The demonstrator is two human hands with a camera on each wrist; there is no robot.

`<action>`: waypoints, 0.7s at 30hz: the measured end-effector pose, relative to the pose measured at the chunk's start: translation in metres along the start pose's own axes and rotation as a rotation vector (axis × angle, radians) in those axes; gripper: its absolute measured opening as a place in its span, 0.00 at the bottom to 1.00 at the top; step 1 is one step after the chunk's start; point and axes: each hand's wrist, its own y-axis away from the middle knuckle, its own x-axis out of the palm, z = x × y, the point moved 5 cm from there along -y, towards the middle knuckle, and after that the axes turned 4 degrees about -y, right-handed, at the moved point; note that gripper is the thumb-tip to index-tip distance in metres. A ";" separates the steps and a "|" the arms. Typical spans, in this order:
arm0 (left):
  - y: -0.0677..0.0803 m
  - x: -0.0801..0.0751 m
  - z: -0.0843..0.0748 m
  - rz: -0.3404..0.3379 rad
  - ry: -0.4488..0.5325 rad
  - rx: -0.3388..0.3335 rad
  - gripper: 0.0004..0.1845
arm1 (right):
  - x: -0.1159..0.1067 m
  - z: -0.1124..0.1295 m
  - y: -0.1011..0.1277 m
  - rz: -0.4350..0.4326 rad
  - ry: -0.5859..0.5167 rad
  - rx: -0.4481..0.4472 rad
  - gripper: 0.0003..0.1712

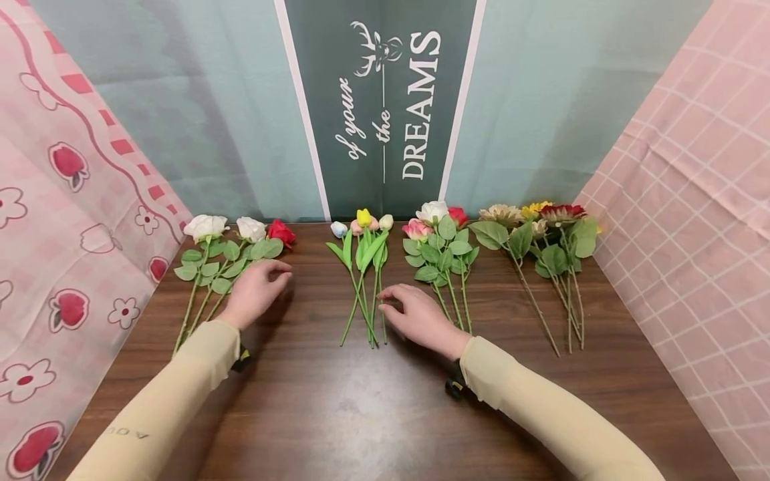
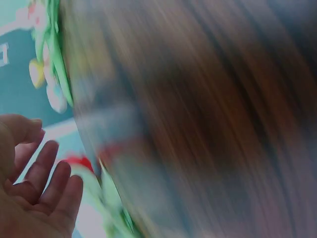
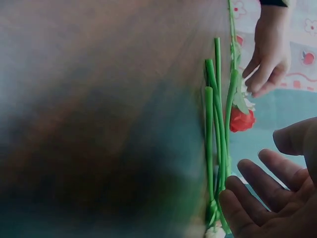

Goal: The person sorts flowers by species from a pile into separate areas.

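My left hand (image 1: 257, 288) hovers beside the rose group at the left, its fingers loosely bent around nothing. Nearest to it are a red rose (image 1: 281, 232) and two white roses (image 1: 206, 228) with leafy stems. My right hand (image 1: 421, 317) is just right of the tulip stems (image 3: 218, 129), fingers relaxed and holding nothing; whether a fingertip touches a stem I cannot tell. The tulips have a yellow head (image 1: 363, 217) and pale blue, pink and white ones. In the left wrist view the left hand (image 2: 42, 193) shows spread, empty fingers.
Right of the tulips lies a bunch of roses with a white bloom (image 1: 432, 212), a pink one and a red one. At the far right are long-stemmed flowers, including a dark red bloom (image 1: 562, 213). Fabric (image 1: 517, 100) hangs behind the brown wooden table (image 1: 337, 414) and along both sides.
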 end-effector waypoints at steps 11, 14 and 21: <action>0.024 -0.071 0.103 -0.091 -0.232 -0.223 0.16 | 0.052 0.059 -0.033 0.193 0.353 -0.258 0.22; 0.030 -0.079 0.127 -0.047 -0.240 -0.317 0.18 | 0.074 0.080 -0.038 0.236 0.427 -0.319 0.23; 0.044 -0.085 0.147 0.135 -0.185 -0.424 0.23 | 0.110 0.111 -0.042 0.305 0.474 -0.382 0.24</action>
